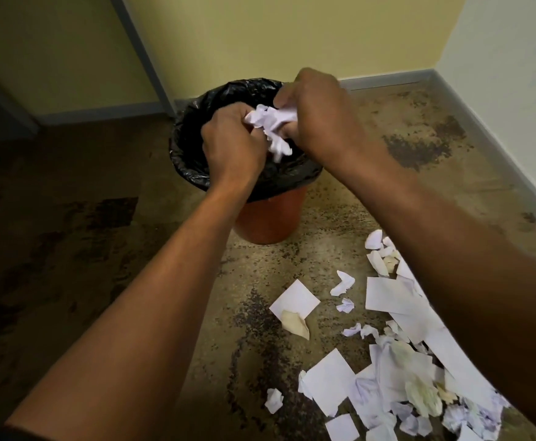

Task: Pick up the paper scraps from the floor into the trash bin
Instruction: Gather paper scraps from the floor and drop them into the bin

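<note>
An orange trash bin (pixel 268 222) lined with a black bag (pixel 190 148) stands on the floor near the wall. Over its mouth, my left hand (pixel 230 148) and my right hand (pixel 320 117) are both closed around a crumpled wad of white paper scraps (pixel 271 127); part of the wad hangs down into the bin. Several more white paper scraps (pixel 384 370), flat squares and crumpled bits, lie on the floor at the lower right, partly hidden by my right forearm. One flat square (pixel 295 300) with a yellowish crumpled piece lies apart from the pile.
The speckled, stained floor (pixel 339 198) runs to yellow walls with a grey skirting board (pixel 387 79) behind and to the right. A door frame edge (pixel 139 52) slants down at the back left. The floor on the left is dark.
</note>
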A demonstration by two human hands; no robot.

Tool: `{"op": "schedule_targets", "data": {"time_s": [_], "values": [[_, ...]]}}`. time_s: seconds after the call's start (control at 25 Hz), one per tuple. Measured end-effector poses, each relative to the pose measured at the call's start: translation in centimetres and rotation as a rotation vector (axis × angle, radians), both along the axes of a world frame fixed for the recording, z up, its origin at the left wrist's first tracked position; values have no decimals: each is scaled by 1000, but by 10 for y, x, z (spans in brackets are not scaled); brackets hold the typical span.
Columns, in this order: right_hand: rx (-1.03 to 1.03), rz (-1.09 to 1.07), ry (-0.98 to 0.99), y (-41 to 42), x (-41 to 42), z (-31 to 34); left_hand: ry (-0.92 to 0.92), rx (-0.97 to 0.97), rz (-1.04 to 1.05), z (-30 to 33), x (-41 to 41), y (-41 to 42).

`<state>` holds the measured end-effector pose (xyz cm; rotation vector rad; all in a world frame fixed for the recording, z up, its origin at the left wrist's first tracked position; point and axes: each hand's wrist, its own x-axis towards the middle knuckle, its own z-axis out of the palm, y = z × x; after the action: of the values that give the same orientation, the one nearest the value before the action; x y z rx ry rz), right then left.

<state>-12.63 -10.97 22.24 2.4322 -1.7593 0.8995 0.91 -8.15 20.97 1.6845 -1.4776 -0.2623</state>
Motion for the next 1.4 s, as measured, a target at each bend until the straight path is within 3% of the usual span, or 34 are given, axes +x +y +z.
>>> {"op": "schedule_targets", "data": {"time_s": [0.24, 0.44, 0.52, 0.68, 0.76, 0.88, 1.0, 1.08, 1.2, 1.4], "values": [[118, 64, 26, -14, 21, -43, -20, 149, 50, -35, 18, -4], [179, 86, -11, -11, 18, -43, -25, 174, 39, -34, 24, -3], [110, 88, -34, -4, 13, -38, -46, 101, -12, -27, 20, 3], [-190, 58, -119, 40, -8, -42, -160, -252, -288, -24, 0, 41], [-239, 12, -166, 70, -23, -59, -227, -269, -468, -51, -8, 70], [-26, 40, -123, 117, -42, -115, -445, -41, -722, -113, -4, 107], [413, 185, -11, 172, -58, -179, -705, 545, -897, -172, 9, 135], [701, 325, 149, 205, -61, -205, -901, 789, -1020, -199, 22, 158], [898, 485, 444, 241, -63, -231, -1109, 813, -1178, -222, 38, 196], [730, 662, 687, 289, -73, -272, -1141, 721, -1161, -239, 41, 227]]}}
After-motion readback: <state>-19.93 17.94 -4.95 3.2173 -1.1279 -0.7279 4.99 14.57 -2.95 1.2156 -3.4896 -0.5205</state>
